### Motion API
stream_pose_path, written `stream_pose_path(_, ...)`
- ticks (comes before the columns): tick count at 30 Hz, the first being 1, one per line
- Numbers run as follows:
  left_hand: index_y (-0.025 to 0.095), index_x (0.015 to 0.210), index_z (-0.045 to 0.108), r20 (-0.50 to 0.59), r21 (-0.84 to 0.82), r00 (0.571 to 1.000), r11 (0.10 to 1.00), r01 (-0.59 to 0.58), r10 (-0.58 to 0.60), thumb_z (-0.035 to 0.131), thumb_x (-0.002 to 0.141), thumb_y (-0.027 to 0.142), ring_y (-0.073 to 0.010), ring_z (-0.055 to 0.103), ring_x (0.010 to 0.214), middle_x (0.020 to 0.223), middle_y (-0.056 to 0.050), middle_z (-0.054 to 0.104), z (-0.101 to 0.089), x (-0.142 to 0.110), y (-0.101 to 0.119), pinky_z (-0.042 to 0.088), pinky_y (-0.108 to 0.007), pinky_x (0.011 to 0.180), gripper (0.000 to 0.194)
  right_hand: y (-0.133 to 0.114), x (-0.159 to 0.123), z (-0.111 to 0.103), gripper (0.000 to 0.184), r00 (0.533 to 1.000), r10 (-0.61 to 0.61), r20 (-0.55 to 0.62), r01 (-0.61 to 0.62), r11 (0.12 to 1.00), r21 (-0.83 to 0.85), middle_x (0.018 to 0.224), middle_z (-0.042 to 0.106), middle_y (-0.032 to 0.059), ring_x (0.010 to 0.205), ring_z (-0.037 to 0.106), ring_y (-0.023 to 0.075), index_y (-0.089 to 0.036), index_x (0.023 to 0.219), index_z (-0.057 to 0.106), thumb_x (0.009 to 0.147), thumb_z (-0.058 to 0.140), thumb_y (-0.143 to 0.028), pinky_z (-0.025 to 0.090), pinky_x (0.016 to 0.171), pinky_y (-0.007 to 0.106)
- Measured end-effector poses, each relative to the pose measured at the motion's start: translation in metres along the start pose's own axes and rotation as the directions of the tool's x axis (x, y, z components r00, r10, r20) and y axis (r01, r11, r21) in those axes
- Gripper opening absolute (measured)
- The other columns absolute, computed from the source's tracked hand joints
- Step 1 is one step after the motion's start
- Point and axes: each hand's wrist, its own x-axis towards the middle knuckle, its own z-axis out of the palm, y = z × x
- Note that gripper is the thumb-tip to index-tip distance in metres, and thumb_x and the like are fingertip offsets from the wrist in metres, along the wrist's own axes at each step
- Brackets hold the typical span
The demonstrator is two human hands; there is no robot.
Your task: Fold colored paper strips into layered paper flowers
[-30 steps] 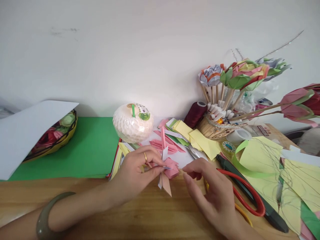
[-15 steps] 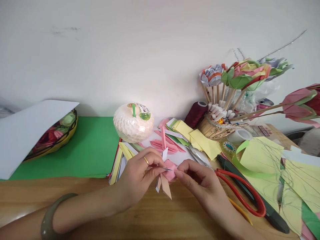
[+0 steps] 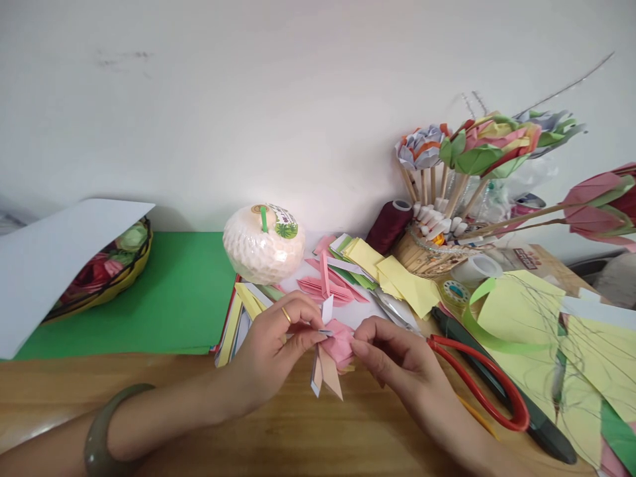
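Between my hands, just above the wooden table, is a pink folded-paper piece (image 3: 339, 341) with white and peach paper flaps (image 3: 328, 372) sticking out of it. My left hand (image 3: 275, 351) pinches a thin pale folded edge on its left side between thumb and index finger. With thumb and index finger closed, my right hand (image 3: 400, 354) holds the right edge of the pink paper. Pink folded strips (image 3: 326, 288) lie just behind the piece. Red-handled scissors (image 3: 497, 391) rest beside my right wrist, blades partly hidden by paper.
A wrapped white coconut (image 3: 265, 245) stands behind my left hand. At the back right, paper flowers (image 3: 491, 146) rise from a woven basket (image 3: 417, 255) beside a maroon thread spool (image 3: 390, 225). Yellow sheets (image 3: 527, 311) with tangled thread lie right; a green board (image 3: 189, 285) lies left.
My right hand has moved left and closed its fingertips on the pink paper's right edge. My left hand has kept its pinch, and the piece has tilted slightly.
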Motion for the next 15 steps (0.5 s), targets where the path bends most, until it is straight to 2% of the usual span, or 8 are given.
stream_pose_path(5, 0.018, 0.075, 0.055, -0.009, -0.043, 1.0, 0.999, 0.005, -0.005, 0.054, 0.082, 0.016, -0.0124, 0.051, 0.071, 0.075, 0.0, 0.053, 0.0006, 0.0018, 0.0002, 0.044, -0.024, 0.064, 0.008, 0.0024, 0.0001, 0.0007, 0.027, 1.0, -0.003, -0.005, 0.003, 0.999, 0.038, 0.063, 0.046, -0.0035, 0.055, 0.039, 0.0093, -0.018, 0.068, 0.055, 0.085, 0.054, -0.039, 0.032, 0.049, 0.021)
stream_pose_path(11, 0.018, 0.075, 0.054, -0.005, -0.134, 0.999, 0.99, 0.04, -0.041, 0.054, 0.082, 0.018, -0.0121, 0.05, 0.07, 0.073, 0.001, 0.052, 0.002, 0.0001, -0.0005, 0.043, -0.024, 0.063, 0.007, 0.0013, -0.0017, 0.0003, 0.028, 1.0, 0.019, 0.009, -0.019, 0.999, 0.034, 0.062, 0.042, -0.0038, 0.056, 0.037, 0.01, -0.018, 0.068, 0.053, 0.085, 0.053, -0.04, 0.031, 0.05, 0.021)
stream_pose_path(15, 0.018, 0.076, 0.055, 0.039, -0.196, 0.989, 0.97, 0.145, -0.14, 0.055, 0.081, 0.019, -0.0122, 0.051, 0.074, 0.079, 0.0, 0.055, 0.0008, 0.0023, 0.0022, 0.043, -0.024, 0.066, 0.006, 0.0003, -0.0003, -0.0007, 0.026, 0.997, 0.056, 0.051, -0.056, 0.998, 0.0, 0.061, 0.04, -0.0045, 0.056, 0.034, 0.0099, -0.018, 0.067, 0.051, 0.085, 0.053, -0.037, 0.029, 0.051, 0.022)
